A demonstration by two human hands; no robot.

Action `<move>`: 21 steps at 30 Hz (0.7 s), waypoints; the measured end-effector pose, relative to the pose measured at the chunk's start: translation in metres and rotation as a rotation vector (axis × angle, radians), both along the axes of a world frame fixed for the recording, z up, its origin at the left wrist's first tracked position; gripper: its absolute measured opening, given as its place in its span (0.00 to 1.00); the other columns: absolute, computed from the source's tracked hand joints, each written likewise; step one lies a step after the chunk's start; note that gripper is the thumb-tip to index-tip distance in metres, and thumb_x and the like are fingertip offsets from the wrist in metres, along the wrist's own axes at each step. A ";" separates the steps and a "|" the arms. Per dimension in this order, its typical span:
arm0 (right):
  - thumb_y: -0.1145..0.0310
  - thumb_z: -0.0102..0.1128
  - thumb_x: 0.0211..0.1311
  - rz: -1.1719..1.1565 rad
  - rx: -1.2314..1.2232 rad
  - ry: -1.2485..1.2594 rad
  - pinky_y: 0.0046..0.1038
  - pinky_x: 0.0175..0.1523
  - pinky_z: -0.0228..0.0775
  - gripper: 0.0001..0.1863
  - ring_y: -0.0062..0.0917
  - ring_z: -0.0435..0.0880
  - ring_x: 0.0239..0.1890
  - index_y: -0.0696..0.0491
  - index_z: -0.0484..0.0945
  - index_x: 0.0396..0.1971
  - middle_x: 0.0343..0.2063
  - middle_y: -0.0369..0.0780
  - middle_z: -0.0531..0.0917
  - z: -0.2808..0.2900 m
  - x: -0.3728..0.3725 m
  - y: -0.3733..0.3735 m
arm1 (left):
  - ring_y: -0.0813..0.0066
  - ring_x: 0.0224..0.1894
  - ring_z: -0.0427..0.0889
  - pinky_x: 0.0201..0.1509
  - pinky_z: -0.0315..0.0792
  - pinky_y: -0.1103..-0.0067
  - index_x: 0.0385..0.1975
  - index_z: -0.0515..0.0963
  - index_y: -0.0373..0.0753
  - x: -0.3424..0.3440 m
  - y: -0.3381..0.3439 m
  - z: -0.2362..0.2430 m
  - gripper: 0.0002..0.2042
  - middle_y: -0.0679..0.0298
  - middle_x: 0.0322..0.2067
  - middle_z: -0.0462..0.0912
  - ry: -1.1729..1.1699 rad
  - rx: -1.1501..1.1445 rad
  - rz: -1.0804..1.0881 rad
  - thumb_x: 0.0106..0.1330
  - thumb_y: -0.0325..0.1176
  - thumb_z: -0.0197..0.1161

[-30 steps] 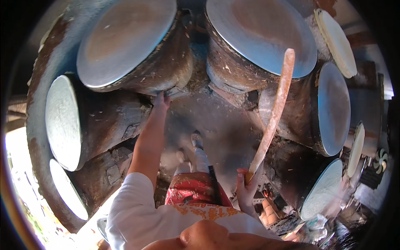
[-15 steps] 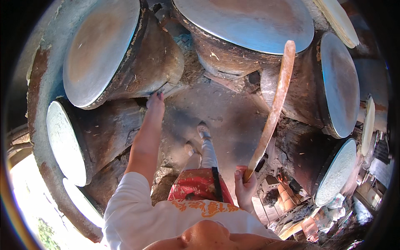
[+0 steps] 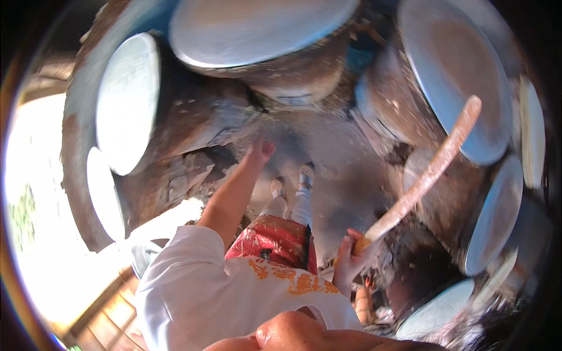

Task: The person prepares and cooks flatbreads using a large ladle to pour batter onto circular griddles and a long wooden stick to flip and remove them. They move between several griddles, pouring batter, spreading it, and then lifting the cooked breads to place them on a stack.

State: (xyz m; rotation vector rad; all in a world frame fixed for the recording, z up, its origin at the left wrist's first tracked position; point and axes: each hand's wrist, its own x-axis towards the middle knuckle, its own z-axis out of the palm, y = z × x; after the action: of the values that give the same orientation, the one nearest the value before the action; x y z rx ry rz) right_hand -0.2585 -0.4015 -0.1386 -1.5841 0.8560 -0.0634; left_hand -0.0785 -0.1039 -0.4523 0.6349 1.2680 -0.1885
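Observation:
My right hand [image 3: 349,255] is wrapped round the lower end of a long, slightly curved wooden stick [image 3: 424,181]. Pale, powdery patches mark the stick, which slants up and right until its tip overlaps a round griddle [image 3: 453,70]. Out in front, my left hand [image 3: 262,151] hangs over the floor beside a dark, rough stove base [image 3: 193,120]. Motion blurs its fingers, and nothing shows clearly in it. Another large round griddle [image 3: 257,29] sits on its flared brown base ahead of me.
More round plates ring me: a pale one [image 3: 129,104] at the left and a bluish one [image 3: 494,215] at the right. The grey floor [image 3: 339,146] lies between the stoves. Bright daylight and floor tiles [image 3: 114,316] show at lower left. A red apron [image 3: 272,240] covers my lap.
The view has turned left, so the stoves sit further right in it. My left hand has come away from a stove base. The stick, still in my right hand, leans further right.

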 end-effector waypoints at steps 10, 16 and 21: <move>0.74 0.55 0.61 0.478 -0.120 -0.059 0.14 0.22 0.51 0.08 0.10 0.60 0.18 0.56 0.73 0.40 0.23 0.30 0.68 -0.015 0.007 0.022 | 0.76 0.24 0.75 0.25 0.76 0.82 0.34 0.75 0.41 -0.204 0.231 -0.012 0.10 0.65 0.25 0.77 -0.098 0.137 0.576 0.66 0.41 0.59; 0.71 0.57 0.62 0.432 0.076 0.097 0.17 0.35 0.62 0.09 0.15 0.68 0.29 0.59 0.75 0.39 0.30 0.34 0.74 -0.016 -0.036 0.059 | 0.69 0.39 0.79 0.38 0.79 0.76 0.45 0.72 0.39 -0.242 0.223 0.005 0.11 0.57 0.45 0.76 0.028 0.197 0.735 0.69 0.37 0.52; 0.71 0.57 0.62 0.539 -0.045 0.024 0.19 0.34 0.65 0.08 0.16 0.70 0.28 0.57 0.76 0.39 0.28 0.34 0.74 -0.007 -0.061 0.079 | 0.64 0.41 0.76 0.42 0.78 0.69 0.57 0.66 0.43 -0.287 0.255 0.043 0.17 0.55 0.43 0.74 -0.019 0.242 0.757 0.70 0.35 0.44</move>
State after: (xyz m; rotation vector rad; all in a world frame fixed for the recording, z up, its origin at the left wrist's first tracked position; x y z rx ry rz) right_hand -0.3190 -0.3221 -0.1451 -1.8123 0.4245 0.3235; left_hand -0.3658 0.1507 -0.4094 0.3203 1.4409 0.6009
